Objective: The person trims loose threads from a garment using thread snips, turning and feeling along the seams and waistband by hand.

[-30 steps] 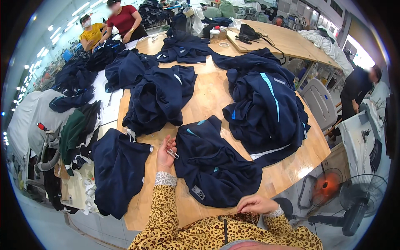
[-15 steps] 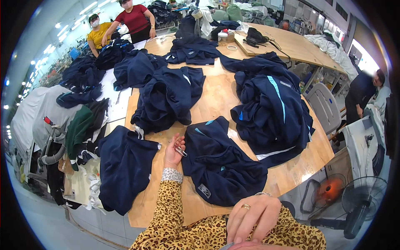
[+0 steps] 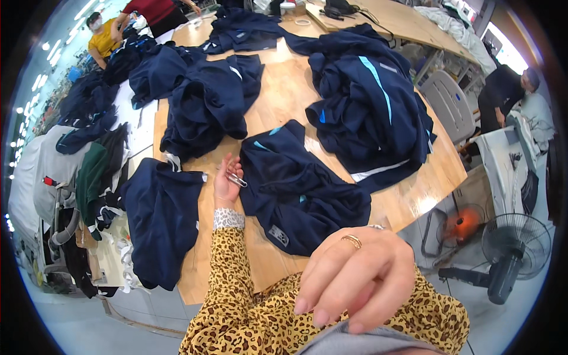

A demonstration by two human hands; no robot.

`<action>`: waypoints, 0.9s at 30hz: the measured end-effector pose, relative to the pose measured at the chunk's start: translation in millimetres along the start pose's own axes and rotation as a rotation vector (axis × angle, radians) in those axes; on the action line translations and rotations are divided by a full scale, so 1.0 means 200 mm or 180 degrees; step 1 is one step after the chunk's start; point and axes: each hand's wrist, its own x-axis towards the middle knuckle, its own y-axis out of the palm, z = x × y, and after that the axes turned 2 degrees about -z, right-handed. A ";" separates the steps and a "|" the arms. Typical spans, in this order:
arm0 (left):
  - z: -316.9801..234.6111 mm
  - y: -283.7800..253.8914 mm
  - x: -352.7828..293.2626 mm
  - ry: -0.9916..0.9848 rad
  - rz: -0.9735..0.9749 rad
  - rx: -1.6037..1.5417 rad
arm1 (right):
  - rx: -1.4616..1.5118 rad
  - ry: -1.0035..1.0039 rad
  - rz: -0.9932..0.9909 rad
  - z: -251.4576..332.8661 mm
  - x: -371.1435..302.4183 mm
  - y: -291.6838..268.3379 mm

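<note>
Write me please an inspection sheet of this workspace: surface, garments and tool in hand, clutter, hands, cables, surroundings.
Surface: wooden table, largely covered with clothes.
Job's things: small metal thread snips in the left hand; navy garment spread beside it.
Clutter: navy garment piles, another pile, one garment hanging over the edge.
Hands: left hand at the garment's edge, fingers around the snips; right hand raised near the camera, ring on it, holding nothing.
Cables: black cable on the far table.
Surroundings: floor fan, chair, other people working.

2 hands, 1 snips, 2 fans, approx. 6 navy garment piles.
</note>
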 end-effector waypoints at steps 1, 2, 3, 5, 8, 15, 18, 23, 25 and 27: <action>-0.01 0.00 -0.01 0.0029 0.0009 0.0010 | 0.0033 0.0010 -0.0071 0.02 0.02 0.02; -0.02 0.01 -0.03 0.0029 0.0016 -0.0024 | 0.0071 0.0015 -0.0128 0.03 0.04 0.04; 0.00 0.01 -0.03 -0.0003 0.0009 -0.0011 | 0.0053 0.0025 -0.0163 0.05 0.03 0.03; 0.04 0.02 -0.02 -0.0050 -0.0093 0.0023 | 0.0074 0.0017 -0.0187 0.06 0.03 -0.01; 0.03 0.00 -0.06 -0.0025 -0.0078 0.0040 | 0.0113 0.0061 -0.0131 0.08 0.02 0.01; 0.03 -0.01 -0.05 -0.0022 -0.0032 0.0066 | 0.0092 0.0119 -0.0202 0.13 -0.06 -0.01; 0.01 -0.02 -0.03 -0.0017 0.0108 0.0054 | 0.0108 0.0226 -0.0332 0.17 -0.10 -0.04; 0.02 -0.01 -0.02 0.0022 0.0114 0.0209 | -0.0180 0.0288 -0.0874 0.27 -0.33 -0.10; 0.02 0.01 -0.01 0.0013 0.0152 0.0265 | -0.0934 0.0687 -0.1485 0.36 -0.51 -0.15; -0.01 0.01 -0.03 -0.0021 -0.0059 0.0465 | -0.1720 0.1314 -0.2644 0.41 -0.68 -0.15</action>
